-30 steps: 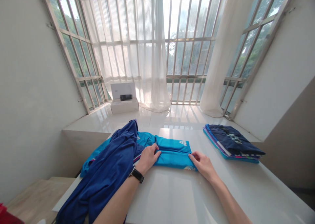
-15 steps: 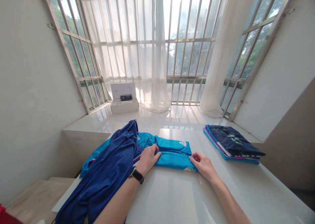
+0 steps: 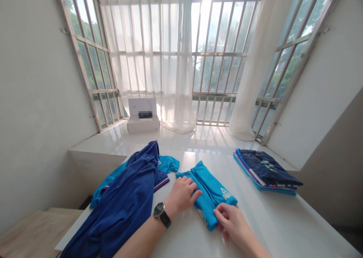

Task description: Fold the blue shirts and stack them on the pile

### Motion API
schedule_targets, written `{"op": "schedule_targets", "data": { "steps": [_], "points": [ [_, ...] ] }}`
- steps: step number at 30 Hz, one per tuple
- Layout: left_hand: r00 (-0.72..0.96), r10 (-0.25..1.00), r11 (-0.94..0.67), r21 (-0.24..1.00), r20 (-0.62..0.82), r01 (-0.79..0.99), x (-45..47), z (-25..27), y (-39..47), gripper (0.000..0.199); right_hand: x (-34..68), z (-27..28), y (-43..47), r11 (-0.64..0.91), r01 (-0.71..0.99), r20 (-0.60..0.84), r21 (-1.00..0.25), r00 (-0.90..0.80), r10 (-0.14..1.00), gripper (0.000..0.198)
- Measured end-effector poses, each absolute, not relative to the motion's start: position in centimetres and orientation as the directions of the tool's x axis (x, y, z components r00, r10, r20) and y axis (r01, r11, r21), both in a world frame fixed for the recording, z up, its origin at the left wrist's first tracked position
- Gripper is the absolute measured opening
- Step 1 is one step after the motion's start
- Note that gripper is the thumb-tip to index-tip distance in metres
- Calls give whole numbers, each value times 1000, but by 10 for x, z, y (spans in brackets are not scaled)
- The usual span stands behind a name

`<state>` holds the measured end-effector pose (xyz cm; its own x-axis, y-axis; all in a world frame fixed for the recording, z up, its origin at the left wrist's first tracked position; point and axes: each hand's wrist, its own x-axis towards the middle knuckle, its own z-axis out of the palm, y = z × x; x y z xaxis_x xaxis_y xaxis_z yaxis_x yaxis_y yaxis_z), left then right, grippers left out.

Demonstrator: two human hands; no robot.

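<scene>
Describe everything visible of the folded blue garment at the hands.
The folded blue garment looks soft and smooth, a narrow bundle with a lengthwise groove. A white triangular logo with lettering marks its right end, a pale print its left edge. It lies slanted on the white table, left hand resting on its left part, right hand touching its near end.

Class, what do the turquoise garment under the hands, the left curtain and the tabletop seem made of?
Turquoise garment: smooth cloth, perhaps polyester; it creases softly, with faint sheen.
Left curtain: sheer fabric, fibre unclear; window bars show through.
Tabletop: glossy white, reflecting light; perhaps lacquer or stone.
</scene>
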<state>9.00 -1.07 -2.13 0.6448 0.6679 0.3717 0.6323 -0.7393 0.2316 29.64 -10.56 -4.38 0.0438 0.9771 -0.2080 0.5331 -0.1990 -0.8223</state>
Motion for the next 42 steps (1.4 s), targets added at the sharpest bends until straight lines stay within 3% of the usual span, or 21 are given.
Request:
{"op": "schedule_targets", "data": {
  "steps": [3, 6, 9, 12, 16, 19, 22, 25, 27, 32, 38, 42],
  "points": [
    [627, 689, -723, 298, 363, 623, 83, -20, -9, 36, 276, -33, -129, -112, 486, -214, -867, -159, 964, 43],
    [639, 707, -706, 360, 304, 610, 79, -26, -11, 49, 282, -11, -124, -11, 562, -81, -827, -99, 992, 45],
    [677, 703, -700, 380, 216, 605, 78, -36, -12, 77, 301, 2, -97, 77, 755, 142, -652, 22, 990, 39],
    [685, 700, -703, 364, 203, 611, 77, -39, -10, 86, 311, -3, -74, 69, 879, 111, -472, -19, 994, 27],
    [620, 729, -684, 259, 290, 682, 76, -28, -2, 78, 299, -13, -71, 70, 915, 50, -397, -54, 997, 24],
    [501, 796, -582, 202, 341, 788, 75, -16, 2, 65, 285, -6, -77, 107, 886, -4, -451, -122, 993, 22],
    [440, 857, -507, 279, 269, 816, 72, -11, 4, 36, 280, 6, -73, 135, 783, -137, -608, -270, 953, 20],
    [464, 858, -512, 420, 219, 749, 69, -15, 7, 18, 288, 11, -56, 215, 741, -67, -637, -331, 941, 18],
    [493, 835, -545, 490, 245, 680, 67, -20, 9, 18, 298, 9, -41, 270, 759, 15, -592, -325, 946, 17],
    [605, 741, -644, 567, 293, 514, 66, -29, 15, 18, 313, -4, -24, 309, 799, 59, -515, -327, 943, 21],
    [490, 843, -530, 496, 221, 688, 65, -26, 13, 24, 319, -10, -34, 231, 834, 28, -501, -251, 968, 24],
    [512, 836, -535, 501, 197, 681, 66, -25, 12, 20, 327, -10, -36, 199, 844, 6, -499, -226, 974, 24]
  ]
}}
